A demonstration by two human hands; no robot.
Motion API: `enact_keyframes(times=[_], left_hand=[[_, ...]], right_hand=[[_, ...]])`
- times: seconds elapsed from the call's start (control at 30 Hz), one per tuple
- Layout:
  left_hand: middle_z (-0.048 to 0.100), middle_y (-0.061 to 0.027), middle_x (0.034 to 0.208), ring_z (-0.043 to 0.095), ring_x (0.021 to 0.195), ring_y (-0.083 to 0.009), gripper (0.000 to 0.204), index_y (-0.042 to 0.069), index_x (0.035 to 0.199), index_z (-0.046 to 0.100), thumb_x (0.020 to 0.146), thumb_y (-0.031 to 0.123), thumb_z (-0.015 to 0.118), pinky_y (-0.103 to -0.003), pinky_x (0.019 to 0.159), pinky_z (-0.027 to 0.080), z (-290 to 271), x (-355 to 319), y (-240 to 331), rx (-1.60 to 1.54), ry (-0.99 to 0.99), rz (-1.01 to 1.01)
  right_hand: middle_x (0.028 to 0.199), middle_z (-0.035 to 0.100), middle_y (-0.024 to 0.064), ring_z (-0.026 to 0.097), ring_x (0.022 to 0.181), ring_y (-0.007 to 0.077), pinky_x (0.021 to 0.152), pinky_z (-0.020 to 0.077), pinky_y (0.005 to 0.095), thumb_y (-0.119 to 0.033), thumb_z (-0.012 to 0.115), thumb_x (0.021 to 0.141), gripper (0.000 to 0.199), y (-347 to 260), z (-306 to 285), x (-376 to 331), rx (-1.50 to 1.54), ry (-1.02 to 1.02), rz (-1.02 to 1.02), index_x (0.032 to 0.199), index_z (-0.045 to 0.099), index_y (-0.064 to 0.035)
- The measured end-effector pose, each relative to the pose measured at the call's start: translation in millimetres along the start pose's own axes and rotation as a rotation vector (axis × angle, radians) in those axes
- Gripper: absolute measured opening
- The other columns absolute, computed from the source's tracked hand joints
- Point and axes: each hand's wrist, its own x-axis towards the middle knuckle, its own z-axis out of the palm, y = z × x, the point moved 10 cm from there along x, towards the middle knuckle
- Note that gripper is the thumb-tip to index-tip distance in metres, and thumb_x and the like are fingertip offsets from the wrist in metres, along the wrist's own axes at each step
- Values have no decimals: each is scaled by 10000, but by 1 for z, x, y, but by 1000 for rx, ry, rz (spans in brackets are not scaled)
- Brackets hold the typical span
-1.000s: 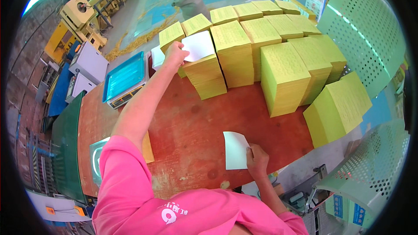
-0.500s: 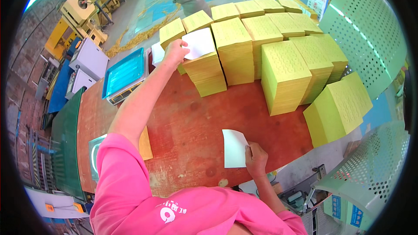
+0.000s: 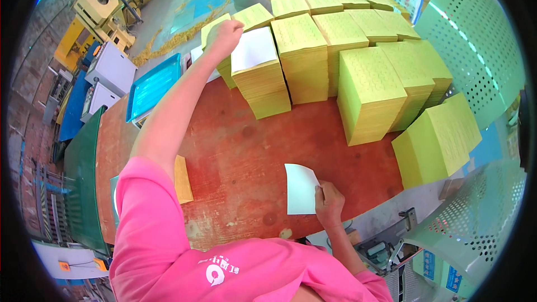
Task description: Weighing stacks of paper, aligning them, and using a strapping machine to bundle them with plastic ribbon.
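Observation:
My right hand (image 3: 330, 204) pinches a white sheet of paper (image 3: 301, 189) by its right edge, above the red table near me. The sheet's top edge curls a little. My left arm stretches far forward, and my left hand (image 3: 225, 38) is closed over the left end of the yellow paper stacks. Its fingertips are partly hidden, and what they hold, if anything, cannot be made out. Just right of it, another white sheet (image 3: 254, 49) lies flat on top of a tall yellow stack (image 3: 260, 92).
Several yellow paper stacks (image 3: 302, 72) line the far and right sides of the red table (image 3: 240, 156). A scale with a blue tray (image 3: 154, 89) stands left, and a wooden block (image 3: 182, 179) lies by my left sleeve. Perforated green guards (image 3: 475, 50) rise on the right.
My left hand has come off the white sheet on the stack and moved up and slightly left. That sheet now lies flat on the stack. My right hand has hardly moved.

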Motion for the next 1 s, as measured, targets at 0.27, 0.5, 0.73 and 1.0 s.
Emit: enact_keyframes(times=[0.27,0.5,0.73,1.0], left_hand=[[675,-170,997,623,944,-346,252,31,983,703,893,180,521,-443,850,499,61,0,55,238,-102,315],[668,-160,1003,599,972,-349,261,25,1008,682,909,168,487,-439,891,480,79,-8,65,285,-75,410],[670,-180,1046,621,988,-360,310,40,1010,688,892,183,439,-465,869,491,91,-5,44,242,-195,252],[658,-196,1084,610,1028,-360,303,16,1065,673,897,154,462,-439,901,470,51,-95,78,105,-251,251]], right_hand=[[780,625,133,623,680,312,606,484,400,-32,613,849,76,7,2,0,-22,-27,36,914,653,-37],[781,628,134,625,666,311,596,487,389,-23,605,859,85,6,1,6,-29,-45,40,928,654,-30],[778,631,135,630,668,314,594,490,390,-22,613,855,77,3,-3,1,18,36,-1,921,650,-32],[806,657,106,610,657,175,622,480,308,-43,583,898,76,22,-8,-7,263,15,176,943,633,-8]])
